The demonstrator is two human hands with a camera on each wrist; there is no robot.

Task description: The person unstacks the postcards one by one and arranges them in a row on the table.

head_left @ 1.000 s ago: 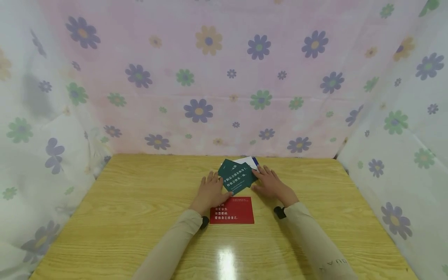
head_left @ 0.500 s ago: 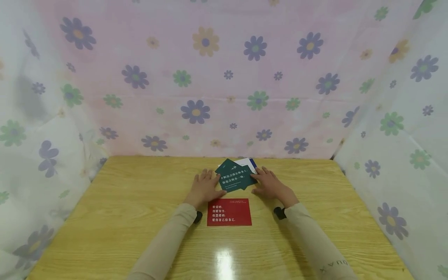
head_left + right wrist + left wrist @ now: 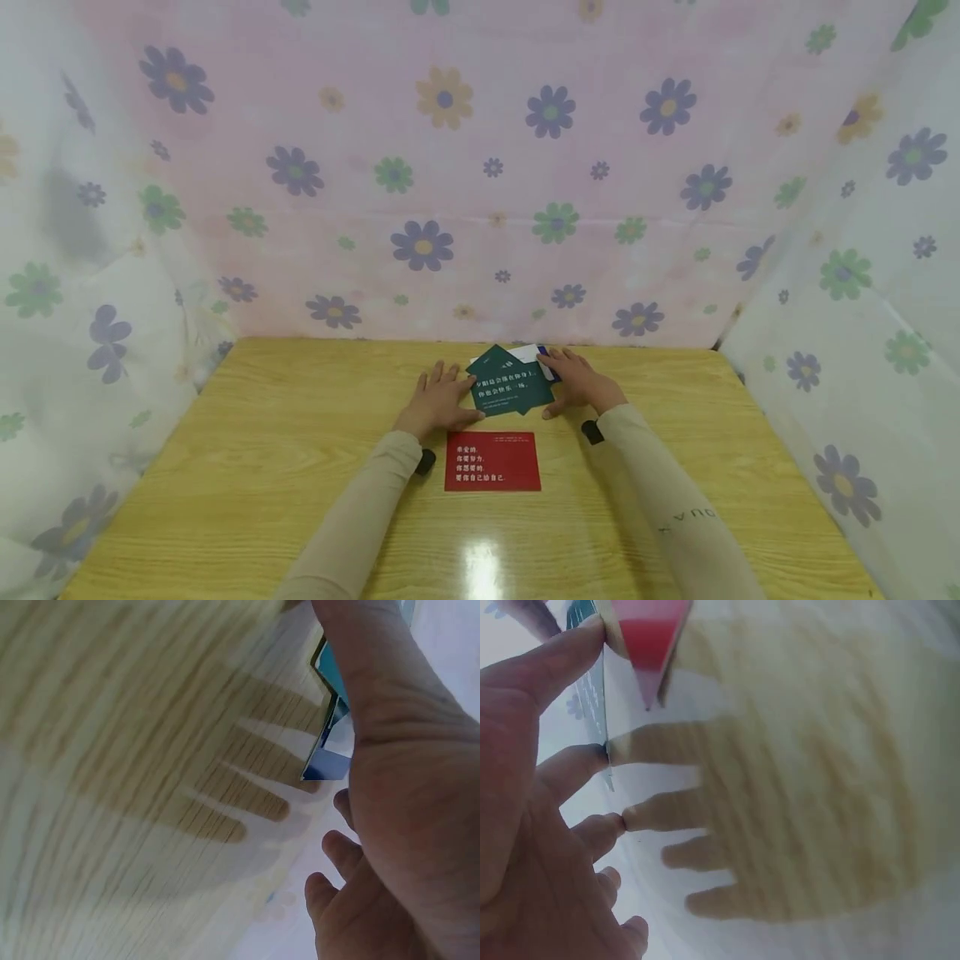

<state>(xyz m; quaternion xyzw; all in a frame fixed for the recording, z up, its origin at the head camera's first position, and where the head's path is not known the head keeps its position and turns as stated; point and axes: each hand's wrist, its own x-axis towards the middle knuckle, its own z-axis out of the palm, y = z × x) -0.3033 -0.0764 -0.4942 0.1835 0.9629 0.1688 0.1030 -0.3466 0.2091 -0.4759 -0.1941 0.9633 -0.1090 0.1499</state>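
A small pile of cards lies near the back of the table. Its top green card (image 3: 510,390) has white writing and overlaps another green card (image 3: 491,357), a white card (image 3: 523,354) and a dark-blue edge (image 3: 543,352). At the pile's left side, my left hand (image 3: 435,404) touches the top card's edge with thumb and index finger spread apart. My right hand (image 3: 581,383) sits at the right side, fingertips over the white and blue corner, thumb near the lower right corner. In the right wrist view, the blue corner (image 3: 328,765) shows beside the thumb.
A red card (image 3: 492,475) with white writing lies flat in front of the pile, between the forearms. The wooden table (image 3: 300,483) is enclosed by flowered cloth (image 3: 480,183) at the back and both sides.
The left hand has drawn back off the red card, uncovering its writing. The top green card has turned to lie straighter. The right hand has shifted slightly, and more of the blue corner shows.
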